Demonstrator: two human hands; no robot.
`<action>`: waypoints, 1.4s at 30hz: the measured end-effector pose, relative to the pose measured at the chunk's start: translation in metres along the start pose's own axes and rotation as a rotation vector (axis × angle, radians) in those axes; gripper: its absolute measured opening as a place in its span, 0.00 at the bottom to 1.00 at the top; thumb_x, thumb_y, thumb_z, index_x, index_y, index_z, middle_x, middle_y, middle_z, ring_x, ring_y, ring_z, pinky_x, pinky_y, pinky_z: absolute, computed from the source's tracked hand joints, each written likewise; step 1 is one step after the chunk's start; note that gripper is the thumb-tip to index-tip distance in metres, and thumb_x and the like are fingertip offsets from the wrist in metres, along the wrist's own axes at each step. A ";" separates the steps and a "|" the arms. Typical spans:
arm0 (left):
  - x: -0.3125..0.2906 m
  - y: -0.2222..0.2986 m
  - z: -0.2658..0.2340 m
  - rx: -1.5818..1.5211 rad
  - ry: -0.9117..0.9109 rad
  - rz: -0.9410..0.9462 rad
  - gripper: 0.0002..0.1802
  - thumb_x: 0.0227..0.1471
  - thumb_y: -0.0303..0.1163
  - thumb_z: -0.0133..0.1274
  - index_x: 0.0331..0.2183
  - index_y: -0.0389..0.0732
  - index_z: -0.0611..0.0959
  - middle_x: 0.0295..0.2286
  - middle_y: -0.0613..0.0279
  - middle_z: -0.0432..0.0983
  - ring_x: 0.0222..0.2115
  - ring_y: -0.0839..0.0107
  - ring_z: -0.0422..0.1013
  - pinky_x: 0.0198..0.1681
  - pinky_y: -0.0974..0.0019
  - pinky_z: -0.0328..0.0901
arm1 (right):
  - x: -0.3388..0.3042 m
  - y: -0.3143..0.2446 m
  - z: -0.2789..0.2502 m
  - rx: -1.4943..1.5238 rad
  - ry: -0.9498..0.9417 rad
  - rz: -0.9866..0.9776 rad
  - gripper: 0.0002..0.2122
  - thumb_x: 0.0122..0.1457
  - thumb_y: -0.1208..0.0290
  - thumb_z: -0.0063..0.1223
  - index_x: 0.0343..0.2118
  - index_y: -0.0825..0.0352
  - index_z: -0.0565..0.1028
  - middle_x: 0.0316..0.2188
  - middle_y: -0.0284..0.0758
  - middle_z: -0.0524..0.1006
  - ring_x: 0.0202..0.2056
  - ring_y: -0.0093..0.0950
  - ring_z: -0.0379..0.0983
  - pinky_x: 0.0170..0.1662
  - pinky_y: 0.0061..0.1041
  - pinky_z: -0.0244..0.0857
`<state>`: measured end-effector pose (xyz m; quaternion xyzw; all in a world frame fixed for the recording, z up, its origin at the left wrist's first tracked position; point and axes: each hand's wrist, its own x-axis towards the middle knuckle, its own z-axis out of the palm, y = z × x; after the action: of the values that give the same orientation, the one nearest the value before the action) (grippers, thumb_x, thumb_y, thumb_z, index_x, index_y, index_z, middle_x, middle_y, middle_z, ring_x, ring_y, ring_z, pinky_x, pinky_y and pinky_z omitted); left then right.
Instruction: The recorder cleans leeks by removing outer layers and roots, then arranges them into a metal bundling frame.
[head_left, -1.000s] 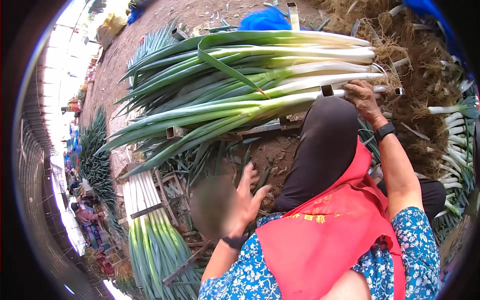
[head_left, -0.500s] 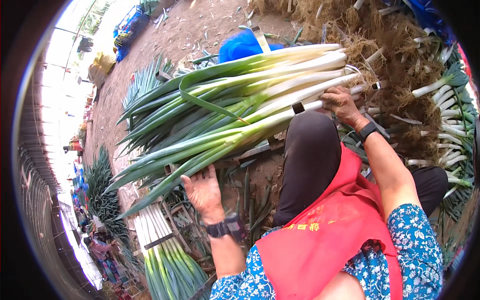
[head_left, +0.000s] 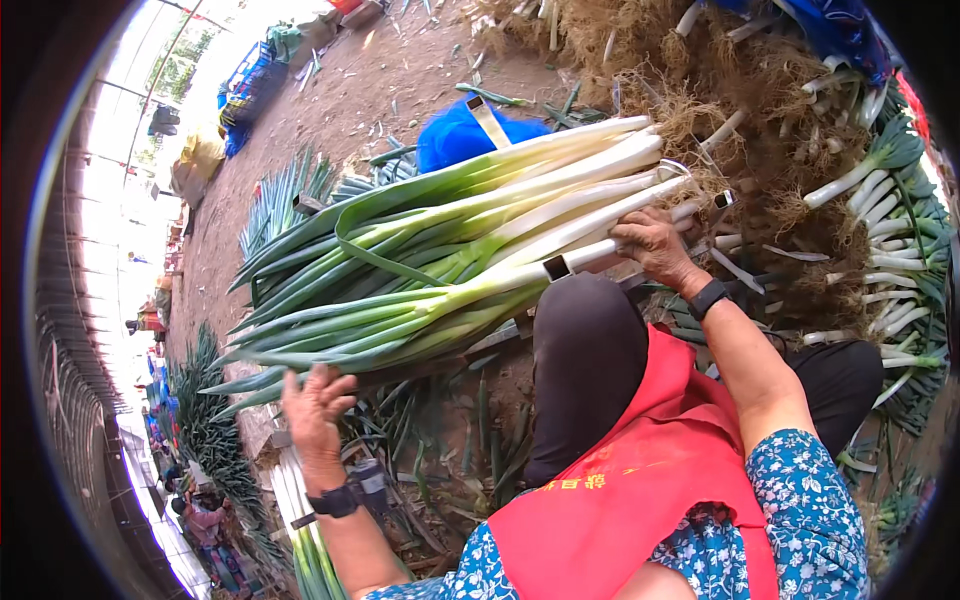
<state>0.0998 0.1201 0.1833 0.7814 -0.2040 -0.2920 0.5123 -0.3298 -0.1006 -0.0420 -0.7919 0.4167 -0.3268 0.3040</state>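
Note:
Several long green onions (head_left: 470, 235) lie side by side across a low metal frame (head_left: 557, 267), white ends to the right and green leaves to the left. My right hand (head_left: 660, 240) is closed around the white end of the nearest green onion, beside my bent knee. At the leaf tips on the left, my left hand (head_left: 318, 405) is open with its fingers spread, next to the lowest leaves. Whether it touches them I cannot tell. A dark band (head_left: 710, 297) circles my right wrist, and another (head_left: 335, 500) my left.
Loose roots and untrimmed onions (head_left: 780, 190) heap up at the right. Trimmed onions (head_left: 900, 260) lie along the right edge. A tied bundle (head_left: 300, 500) stands at the lower left. Blue plastic (head_left: 460, 140) lies beyond the frame. Another person (head_left: 205, 525) is far left.
My left hand has moved left along the leaves toward their tips. The nearest leaves are gathered closer to the others. My right hand stays at the white end; the view has shifted slightly.

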 end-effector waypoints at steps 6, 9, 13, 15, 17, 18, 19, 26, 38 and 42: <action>0.074 -0.038 -0.118 0.205 0.447 0.709 0.36 0.54 0.23 0.57 0.61 0.34 0.59 0.44 0.44 0.72 0.48 0.62 0.71 0.41 0.66 0.73 | 0.002 -0.008 0.010 0.151 0.047 -0.055 0.14 0.44 0.73 0.66 0.37 0.62 0.81 0.38 0.32 0.78 0.45 0.35 0.70 0.52 0.34 0.59; -0.031 -0.003 0.027 0.839 0.266 1.215 0.31 0.53 0.25 0.58 0.58 0.38 0.67 0.54 0.50 0.67 0.54 0.56 0.65 0.59 0.55 0.59 | -0.002 -0.002 0.004 0.092 0.011 0.014 0.14 0.44 0.73 0.66 0.37 0.62 0.81 0.39 0.32 0.78 0.45 0.35 0.70 0.53 0.35 0.58; -0.014 -0.042 0.086 1.474 -0.234 1.113 0.48 0.43 0.40 0.67 0.63 0.45 0.62 0.63 0.51 0.56 0.64 0.51 0.50 0.67 0.47 0.43 | -0.005 0.001 0.003 0.133 0.054 -0.029 0.14 0.45 0.73 0.65 0.37 0.62 0.81 0.39 0.33 0.78 0.46 0.35 0.69 0.53 0.35 0.59; 0.018 -0.047 0.070 1.675 -0.121 0.932 0.52 0.42 0.42 0.67 0.64 0.46 0.58 0.64 0.51 0.53 0.65 0.49 0.48 0.66 0.45 0.43 | -0.003 -0.002 0.005 0.148 0.050 -0.054 0.14 0.45 0.73 0.65 0.37 0.62 0.81 0.38 0.33 0.78 0.46 0.35 0.69 0.53 0.35 0.59; 0.056 -0.054 0.051 1.643 -0.147 0.852 0.54 0.40 0.44 0.67 0.64 0.44 0.57 0.62 0.50 0.54 0.64 0.49 0.50 0.64 0.44 0.47 | 0.000 -0.003 0.004 0.112 0.037 -0.073 0.13 0.45 0.73 0.65 0.37 0.63 0.81 0.38 0.34 0.78 0.45 0.36 0.70 0.52 0.35 0.59; 0.059 -0.056 0.050 1.671 -0.157 0.859 0.52 0.41 0.43 0.67 0.64 0.42 0.58 0.60 0.47 0.56 0.62 0.48 0.52 0.62 0.44 0.49 | 0.001 -0.005 0.005 0.101 0.028 -0.074 0.13 0.46 0.73 0.64 0.37 0.63 0.80 0.37 0.34 0.78 0.44 0.36 0.70 0.52 0.35 0.60; 0.061 -0.058 0.056 1.648 -0.189 0.849 0.53 0.42 0.43 0.67 0.64 0.41 0.58 0.60 0.45 0.56 0.61 0.48 0.53 0.62 0.44 0.50 | 0.000 -0.003 0.000 0.076 0.026 -0.060 0.12 0.46 0.73 0.64 0.36 0.64 0.80 0.37 0.35 0.78 0.43 0.36 0.71 0.52 0.35 0.60; 0.016 -0.040 0.043 1.660 -0.294 0.797 0.52 0.43 0.47 0.65 0.63 0.36 0.59 0.57 0.41 0.60 0.57 0.42 0.58 0.58 0.45 0.54 | 0.045 -0.055 -0.025 0.116 0.106 -0.001 0.15 0.47 0.79 0.60 0.41 0.67 0.78 0.40 0.39 0.78 0.49 0.37 0.71 0.54 0.36 0.61; 0.100 0.009 0.173 1.303 -0.381 1.161 0.25 0.47 0.32 0.59 0.49 0.40 0.77 0.45 0.50 0.76 0.50 0.53 0.69 0.57 0.48 0.59 | 0.101 -0.074 -0.044 -0.570 0.054 -0.455 0.08 0.50 0.80 0.49 0.35 0.69 0.73 0.33 0.45 0.75 0.40 0.45 0.72 0.46 0.40 0.64; 0.064 0.023 0.190 1.303 -0.454 1.258 0.14 0.40 0.32 0.62 0.32 0.41 0.79 0.29 0.57 0.74 0.34 0.57 0.72 0.41 0.57 0.65 | 0.067 -0.053 -0.051 -0.524 0.065 -0.221 0.12 0.46 0.80 0.52 0.37 0.69 0.74 0.34 0.41 0.76 0.41 0.42 0.71 0.47 0.40 0.62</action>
<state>0.0206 -0.0580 0.1307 0.5846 -0.8085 0.0655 -0.0150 -0.3153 -0.1441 0.0470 -0.8733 0.4074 -0.2645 0.0381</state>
